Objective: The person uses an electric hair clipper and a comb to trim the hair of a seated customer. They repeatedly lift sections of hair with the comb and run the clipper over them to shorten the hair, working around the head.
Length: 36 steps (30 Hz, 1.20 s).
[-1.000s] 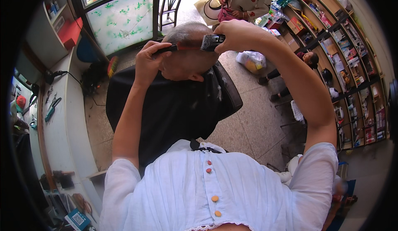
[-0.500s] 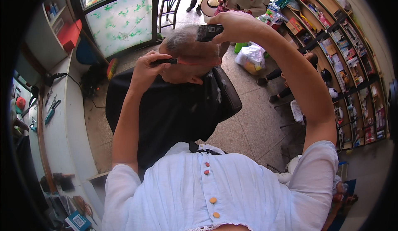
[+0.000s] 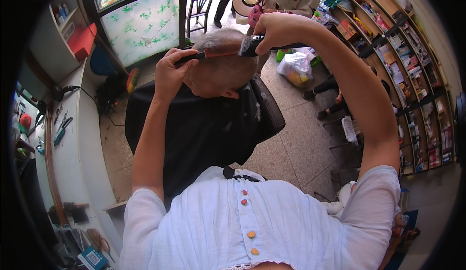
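A seated person's head (image 3: 221,73) with short grey hair is in front of me, above a black cape (image 3: 194,129) that covers the body. My left hand (image 3: 169,73) grips the dark handle of a comb (image 3: 193,57), whose reddish part lies across the hair. From the right, my right hand (image 3: 280,31) is closed around black hair clippers (image 3: 249,46). Their head meets the far end of the comb at the hair. Loose hair clippings lie on the cape near the shoulder.
A white counter (image 3: 73,124) with tools runs along the left. At right stand stocked wooden shelves (image 3: 398,71) and a seated person. Beyond the head are a wooden chair (image 3: 199,15), a plastic bag (image 3: 295,70) on the floor and standing people.
The comb has moved up onto the hair and tilted slightly. My right hand has brought the clippers a little right and down, against the comb. People in the background have shifted.
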{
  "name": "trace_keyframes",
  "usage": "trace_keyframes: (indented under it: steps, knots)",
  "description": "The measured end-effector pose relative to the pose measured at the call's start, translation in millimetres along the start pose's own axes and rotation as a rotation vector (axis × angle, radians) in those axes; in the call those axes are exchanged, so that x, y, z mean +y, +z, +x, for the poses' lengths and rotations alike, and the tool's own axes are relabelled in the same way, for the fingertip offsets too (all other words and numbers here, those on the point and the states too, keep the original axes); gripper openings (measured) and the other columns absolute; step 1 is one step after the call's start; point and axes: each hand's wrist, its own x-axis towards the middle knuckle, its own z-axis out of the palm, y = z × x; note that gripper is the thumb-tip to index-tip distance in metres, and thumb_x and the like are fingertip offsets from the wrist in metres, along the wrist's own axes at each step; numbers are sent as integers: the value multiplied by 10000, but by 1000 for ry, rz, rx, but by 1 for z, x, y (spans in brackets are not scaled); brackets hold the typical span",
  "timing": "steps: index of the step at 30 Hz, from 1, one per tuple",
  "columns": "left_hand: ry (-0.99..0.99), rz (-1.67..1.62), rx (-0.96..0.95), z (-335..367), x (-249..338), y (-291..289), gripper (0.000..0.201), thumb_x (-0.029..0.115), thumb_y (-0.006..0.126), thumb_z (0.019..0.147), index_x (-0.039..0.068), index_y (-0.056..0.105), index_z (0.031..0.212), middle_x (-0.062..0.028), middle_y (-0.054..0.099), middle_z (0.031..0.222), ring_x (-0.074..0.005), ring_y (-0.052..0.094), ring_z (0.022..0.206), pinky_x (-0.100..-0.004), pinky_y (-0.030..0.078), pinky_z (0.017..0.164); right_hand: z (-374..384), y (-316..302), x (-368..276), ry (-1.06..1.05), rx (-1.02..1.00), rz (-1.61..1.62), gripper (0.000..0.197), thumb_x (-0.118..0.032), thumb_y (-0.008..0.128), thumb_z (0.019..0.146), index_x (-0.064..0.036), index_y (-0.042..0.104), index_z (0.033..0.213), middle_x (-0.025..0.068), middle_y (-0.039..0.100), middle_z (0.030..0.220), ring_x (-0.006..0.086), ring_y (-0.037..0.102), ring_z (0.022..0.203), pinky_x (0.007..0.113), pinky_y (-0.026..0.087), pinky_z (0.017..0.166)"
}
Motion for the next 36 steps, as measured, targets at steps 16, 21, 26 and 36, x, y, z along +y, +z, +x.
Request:
trace_keyframes:
  steps: [16,21,26,36]
  knots:
    - [-189,-154,-276,-5,12,-12,212,47,715,824,-3,704,1030,4,600,859,-72,575,819,-198,450,734,5,-18,-14,-112,168,-102,620,-274,756,695,0,596,1227,174,662,1098,283,642,1029,332,483,908]
    - [-134,10,-102,-2,20,-12,232,99,729,824,1,705,1033,-4,633,893,-86,587,829,-224,449,754,-1,-16,14,-40,49,55,500,-226,729,724,17,639,1152,104,675,814,191,653,698,302,519,669]
    - [-78,106,1,5,12,-6,241,110,749,794,26,717,1019,-43,650,898,-129,618,862,-246,466,785,1,-12,18,29,-43,134,415,-210,730,722,24,679,1061,65,638,677,115,590,522,258,470,495]
    - [-54,118,11,9,17,-1,235,94,741,808,5,710,1024,-7,600,831,-81,570,781,-223,451,728,22,-19,-26,-138,28,-44,466,-287,754,713,25,679,1051,132,698,792,215,668,686,324,530,641]
